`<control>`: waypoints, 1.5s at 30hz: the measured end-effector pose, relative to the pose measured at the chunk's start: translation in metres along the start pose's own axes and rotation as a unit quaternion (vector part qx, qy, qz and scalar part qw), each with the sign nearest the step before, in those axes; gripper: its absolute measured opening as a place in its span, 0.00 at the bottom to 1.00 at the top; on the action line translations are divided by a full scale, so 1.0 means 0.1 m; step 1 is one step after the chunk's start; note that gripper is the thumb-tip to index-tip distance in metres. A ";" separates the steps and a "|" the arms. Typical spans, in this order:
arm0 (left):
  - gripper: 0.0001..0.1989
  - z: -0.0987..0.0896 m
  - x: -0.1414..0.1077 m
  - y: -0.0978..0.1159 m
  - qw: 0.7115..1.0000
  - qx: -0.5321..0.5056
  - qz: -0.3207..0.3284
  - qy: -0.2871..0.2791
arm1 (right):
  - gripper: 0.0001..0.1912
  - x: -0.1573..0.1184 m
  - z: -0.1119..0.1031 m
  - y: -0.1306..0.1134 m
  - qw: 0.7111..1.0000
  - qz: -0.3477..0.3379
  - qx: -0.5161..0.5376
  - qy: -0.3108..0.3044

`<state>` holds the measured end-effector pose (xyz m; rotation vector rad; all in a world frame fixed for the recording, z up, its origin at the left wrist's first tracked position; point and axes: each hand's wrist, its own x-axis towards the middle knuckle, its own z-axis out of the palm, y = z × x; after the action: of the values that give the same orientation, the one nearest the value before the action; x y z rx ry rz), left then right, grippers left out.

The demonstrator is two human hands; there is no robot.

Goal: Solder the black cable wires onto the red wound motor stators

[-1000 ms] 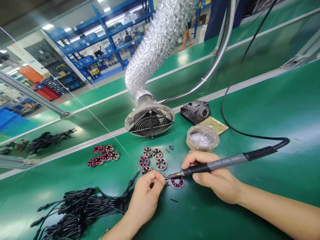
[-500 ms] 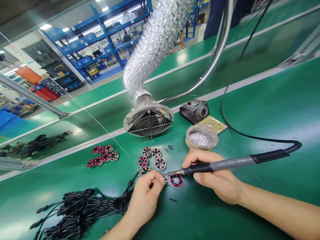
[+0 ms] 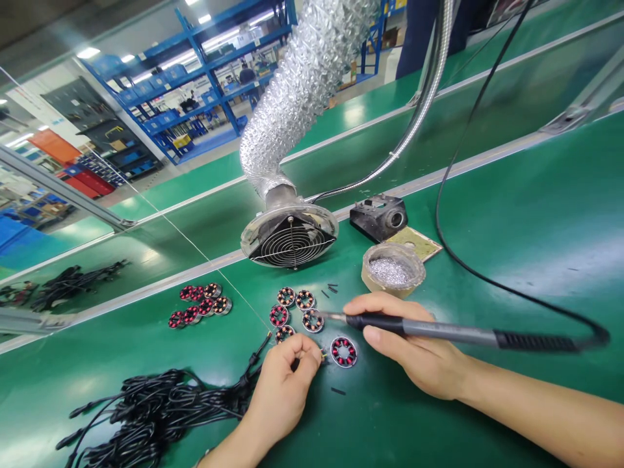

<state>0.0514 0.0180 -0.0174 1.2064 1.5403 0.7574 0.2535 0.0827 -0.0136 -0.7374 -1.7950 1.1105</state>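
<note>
My right hand (image 3: 414, 341) is closed around a soldering iron (image 3: 446, 331), its tip pointing left above the stator rings. Thumb and fingertips of my left hand (image 3: 287, 374) pinch thin wire ends (image 3: 323, 355); the rest of what they hold is hidden in the fist. Just right of those wires lies a red-wound motor stator (image 3: 344, 351) on the green bench. Several copper and red stators (image 3: 305, 299) sit beyond my left hand, one partly covered by it. Near my left wrist spreads a bundle of black cables (image 3: 160, 406).
A fume extractor fan (image 3: 292, 244) on a foil duct (image 3: 297, 97) stands behind the stators. A bowl of metal shavings (image 3: 392, 270), a sponge (image 3: 419, 243) and an iron holder (image 3: 379, 218) are at right. More stators (image 3: 199, 302) lie left; small black tubes (image 3: 338, 390) lie nearby.
My right hand has lifted the soldering iron up and slightly left, away from the wire ends, and its cord has swung. My left hand stays in place.
</note>
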 end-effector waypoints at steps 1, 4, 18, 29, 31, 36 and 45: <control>0.15 -0.01 0.00 0.00 1.000 0.001 0.001 -0.009 | 0.12 0.00 0.03 0.00 1.000 0.009 -0.015 -0.003; 0.17 -0.04 -0.01 -0.03 0.999 0.004 0.005 -0.038 | 0.13 -0.01 0.15 0.02 0.999 -0.021 -0.041 -0.020; 0.16 -0.13 -0.07 0.09 0.990 0.111 0.041 -0.073 | 0.10 -0.01 0.37 0.09 0.982 -0.166 -0.083 -0.041; 0.23 -0.05 -0.02 0.01 0.999 -0.012 -0.009 -0.031 | 0.15 -0.06 0.40 0.14 0.990 -0.072 -0.077 -0.098; 0.23 -0.03 -0.02 0.00 1.000 -0.014 -0.005 -0.018 | 0.13 -0.06 0.42 0.15 0.991 -0.067 -0.085 -0.083; 0.22 0.00 -0.03 -0.05 1.000 -0.010 0.005 0.007 | 0.14 -0.05 0.42 0.17 0.993 -0.049 -0.100 -0.039; 0.16 -0.01 -0.05 -0.10 0.999 0.041 0.034 -0.002 | 0.12 -0.01 0.40 0.12 0.991 -0.101 -0.071 -0.044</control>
<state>0.0472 0.0107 -0.0247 1.3246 1.5472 0.7416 0.2190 0.0714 -0.0335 -0.5811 -1.9910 0.9006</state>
